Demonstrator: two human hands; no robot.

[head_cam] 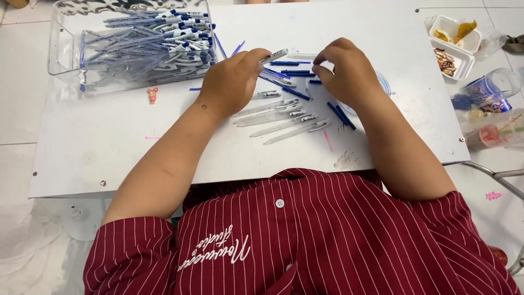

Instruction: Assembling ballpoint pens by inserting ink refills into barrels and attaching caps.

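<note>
Left hand: the left hand [232, 79], just left of the frame's centre, is curled closed around a clear pen barrel [274, 56], whose printed end sticks out toward the upper right from between thumb and fingers.
Right hand: the right hand [344, 71], just right of centre, has its fingers bent down with the tips pinched together above the loose parts; whether anything sits between the fingertips cannot be told (they hide the spot).
Held barrel: above the middle of the frame, tilted, lying in the gap between the two hands and pointing at the right one.
Blue parts: short blue pen pieces [292, 68] lie scattered between and below the hands, some crossing each other.
Empty barrels: a fan of clear barrels [284, 117] lies flat just below the left hand, near the centre of the frame.
Work surface: a white board [109, 142] carries all of this.
Tray: a clear plastic tray [60, 52], upper left of the frame, holds a heap of blue-and-white pens [174, 33].
Right edge: a white food box [456, 46] and plastic cups [491, 109] stand off the board, upper right.
Foreground: a dark red striped shirt [327, 235] fills the bottom.
</note>
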